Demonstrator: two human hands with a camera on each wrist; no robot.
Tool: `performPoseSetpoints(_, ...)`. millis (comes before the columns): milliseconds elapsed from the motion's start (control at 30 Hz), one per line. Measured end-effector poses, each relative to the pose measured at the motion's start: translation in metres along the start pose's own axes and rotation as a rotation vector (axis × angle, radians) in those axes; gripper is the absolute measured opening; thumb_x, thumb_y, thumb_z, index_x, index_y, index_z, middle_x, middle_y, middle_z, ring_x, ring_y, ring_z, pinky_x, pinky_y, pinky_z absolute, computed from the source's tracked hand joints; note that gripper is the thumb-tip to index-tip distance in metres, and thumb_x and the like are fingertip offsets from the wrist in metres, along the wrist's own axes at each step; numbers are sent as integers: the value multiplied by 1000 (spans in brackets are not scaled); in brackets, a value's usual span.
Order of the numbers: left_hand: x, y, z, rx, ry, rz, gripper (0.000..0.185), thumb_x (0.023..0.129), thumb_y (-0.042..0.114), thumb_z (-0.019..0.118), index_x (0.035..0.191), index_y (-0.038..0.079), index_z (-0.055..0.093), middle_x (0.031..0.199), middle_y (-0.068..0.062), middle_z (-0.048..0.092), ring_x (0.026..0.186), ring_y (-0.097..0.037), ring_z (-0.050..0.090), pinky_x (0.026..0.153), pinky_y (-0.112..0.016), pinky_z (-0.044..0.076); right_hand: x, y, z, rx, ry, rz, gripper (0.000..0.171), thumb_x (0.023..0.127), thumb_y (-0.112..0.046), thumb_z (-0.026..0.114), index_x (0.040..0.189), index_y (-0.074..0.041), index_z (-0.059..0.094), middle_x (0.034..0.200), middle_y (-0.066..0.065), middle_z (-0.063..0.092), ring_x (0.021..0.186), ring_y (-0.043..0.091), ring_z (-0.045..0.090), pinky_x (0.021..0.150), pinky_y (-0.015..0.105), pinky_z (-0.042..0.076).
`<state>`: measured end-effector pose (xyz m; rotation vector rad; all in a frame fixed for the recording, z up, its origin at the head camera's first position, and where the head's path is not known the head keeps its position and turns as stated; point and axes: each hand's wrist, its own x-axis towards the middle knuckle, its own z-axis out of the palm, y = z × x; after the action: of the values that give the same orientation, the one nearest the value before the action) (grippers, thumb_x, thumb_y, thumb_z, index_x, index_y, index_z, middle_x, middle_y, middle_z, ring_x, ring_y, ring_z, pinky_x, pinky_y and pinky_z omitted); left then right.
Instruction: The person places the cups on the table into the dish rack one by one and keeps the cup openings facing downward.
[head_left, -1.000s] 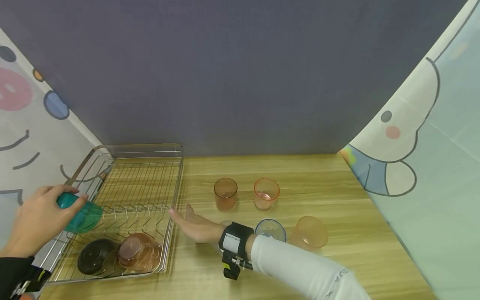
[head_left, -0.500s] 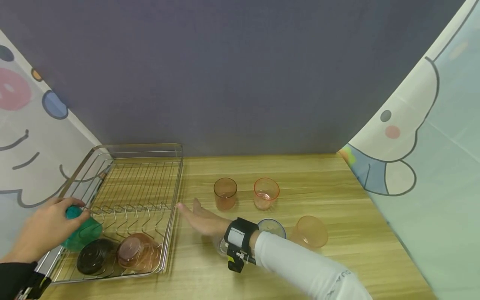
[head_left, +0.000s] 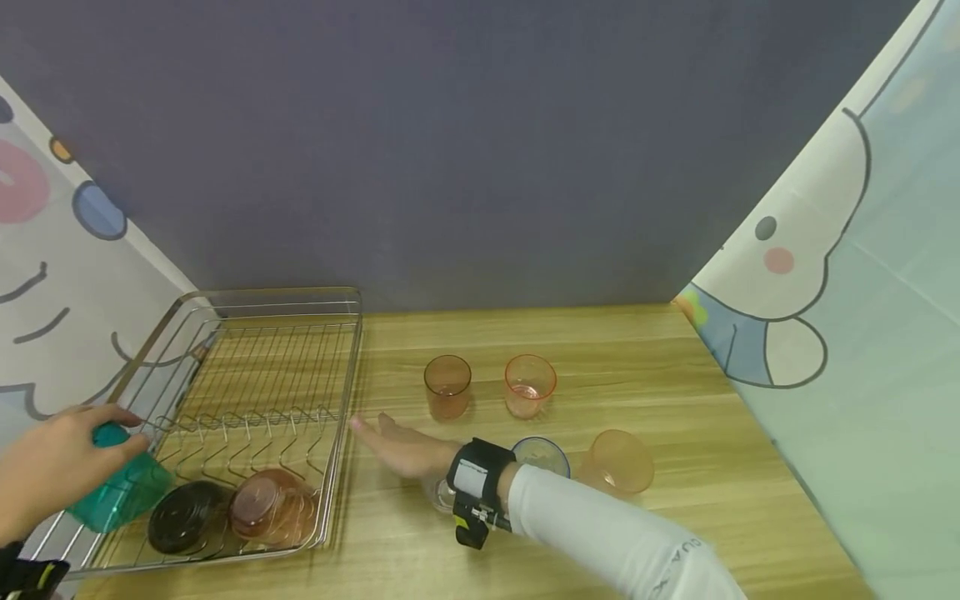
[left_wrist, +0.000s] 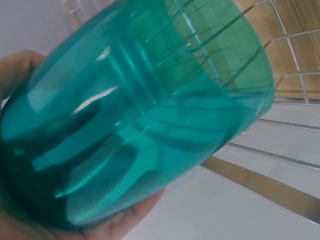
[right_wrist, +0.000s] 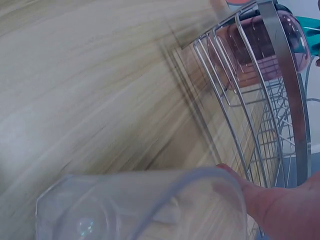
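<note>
My left hand [head_left: 71,454] grips a teal see-through cup [head_left: 120,493] tilted on its side over the near left corner of the wire dish rack [head_left: 352,333]. In the left wrist view the teal cup [left_wrist: 140,115] fills the frame, with fingers [left_wrist: 117,225] curled under it. My right hand [head_left: 378,432] lies flat with straight fingers just right of the rack, holding nothing. A clear cup [head_left: 438,493] sits under its wrist, and the same clear cup [right_wrist: 140,205] shows low in the right wrist view.
Upside down in the rack's front row are a black cup [head_left: 183,517] and a pinkish cup [head_left: 270,507]. Two orange cups [head_left: 447,386] [head_left: 529,385] stand upright on the wooden table. A blue-rimmed cup [head_left: 542,454] and an orange cup [head_left: 618,462] lie nearer.
My left hand has carried the teal cup down and to the left, to the rack's near left corner. The right hand has stayed flat, almost in place.
</note>
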<state>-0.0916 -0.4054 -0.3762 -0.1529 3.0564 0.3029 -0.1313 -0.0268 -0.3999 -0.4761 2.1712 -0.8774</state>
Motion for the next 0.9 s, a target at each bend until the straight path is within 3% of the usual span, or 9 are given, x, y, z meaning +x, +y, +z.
performPoseSetpoints(167, -5, -2, 5, 14, -53, 10, 56, 83, 45, 61, 104, -7, 60, 103, -43, 52, 80, -58, 52, 53, -57, 45, 0, 0, 2, -9, -17, 4, 89, 83, -77, 4, 150, -18, 7, 157, 0, 5, 144, 26, 11, 116, 49, 16)
performPoseSetpoints(300, -10, -3, 19, 25, -88, 6, 61, 83, 48, 60, 105, -9, 59, 101, -41, 53, 80, -55, 53, 56, -56, 44, -1, -3, 5, -2, -17, 10, 88, 84, -76, 6, 150, -17, 7, 157, 1, 7, 144, 25, 12, 116, 49, 16)
performPoseSetpoints(400, -15, -1, 28, 29, -58, -19, 60, 82, 46, 62, 105, -10, 58, 95, -38, 54, 73, -49, 53, 55, -53, 42, -1, -4, 8, 50, -27, 30, 88, 84, -77, 9, 150, -19, 7, 157, 0, 7, 144, 25, 12, 115, 51, 16)
performPoseSetpoints(567, -25, 0, 44, -8, 58, -70, 55, 81, 40, 66, 100, -10, 59, 91, -38, 55, 66, -44, 54, 48, -47, 42, 0, -3, 14, 66, -31, 45, 88, 83, -78, 11, 150, -21, 8, 156, -2, 8, 144, 23, 13, 115, 50, 18)
performPoseSetpoints(733, -31, -2, 60, -40, 128, -157, 55, 81, 41, 65, 102, -10, 58, 103, -42, 48, 81, -53, 49, 51, -54, 43, 2, -2, 16, 6, -16, 33, 87, 84, -77, 8, 150, -20, 8, 156, -1, 8, 144, 24, 15, 116, 45, 19)
performPoseSetpoints(900, -39, 2, 69, -71, 110, -252, 59, 87, 47, 56, 107, -9, 55, 114, -42, 39, 98, -57, 38, 67, -68, 38, 1, -3, 16, 0, -10, 38, 87, 84, -77, 8, 150, -20, 9, 156, 0, 10, 143, 24, 17, 115, 46, 19)
